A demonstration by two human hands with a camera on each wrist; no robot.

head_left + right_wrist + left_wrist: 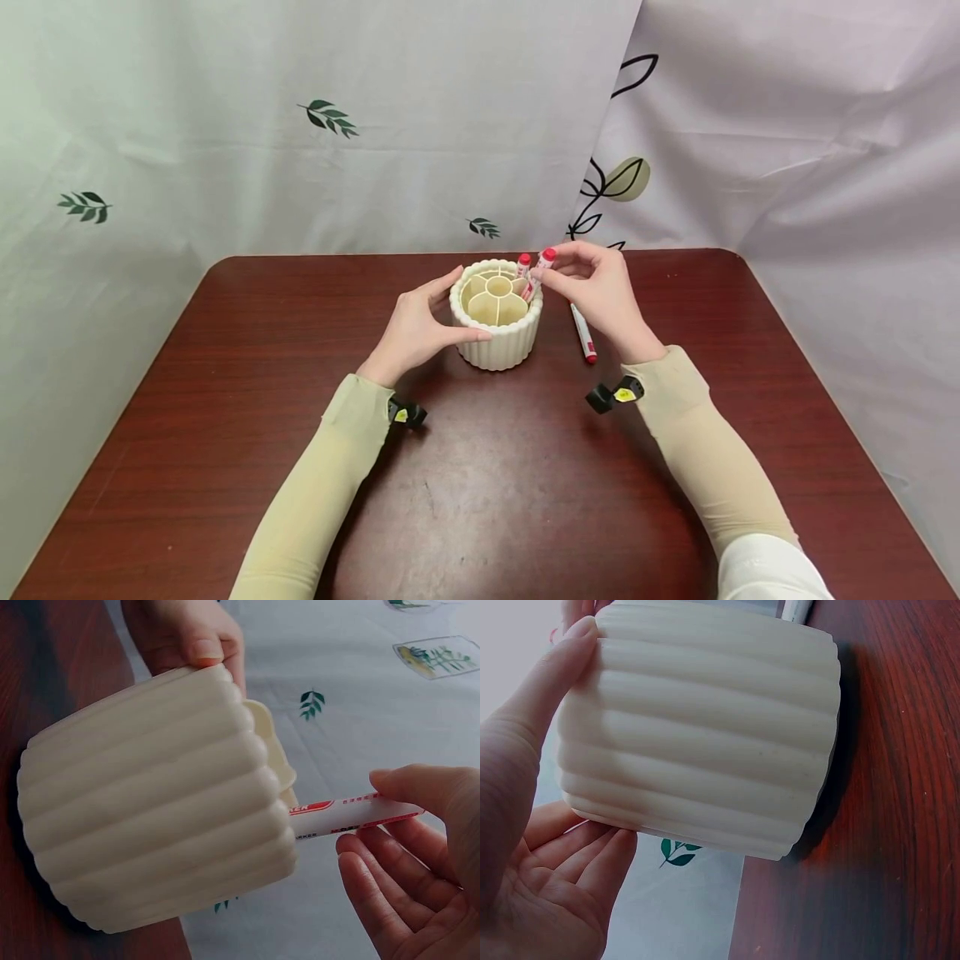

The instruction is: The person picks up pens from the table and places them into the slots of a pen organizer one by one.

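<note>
A pale cloth [397, 175] printed with leaves hangs behind everything, and in front of it spreads the dark reddish desk [187, 400]. On it, close to the far edge and about midway between the two far corners, the cream pen holder [498, 346] stands upright, a small round well in its middle with compartments around it. I judge that the step in hand is filling this holder, partly done; the next move calls for bracing it, guiding what I hold down into a compartment, then letting go.

The fingers of my left hand [408, 329] are spread wide around the holder's left side and grip it, thumb at the near rim, the others toward the far side. The fingers of my right hand [603, 292] are nearly closed, pinching the held marker [337, 816] near its red upper end. That marker leans toward the desk's right edge, its lower end inside the holder; whether it touches bottom I cannot tell.

A standing marker [522, 267], red end up, is just beside it in the holder; I cannot tell whether they share a compartment. A loose marker [582, 335] lies on the desk between holder and right edge, red end toward the near edge.
</note>
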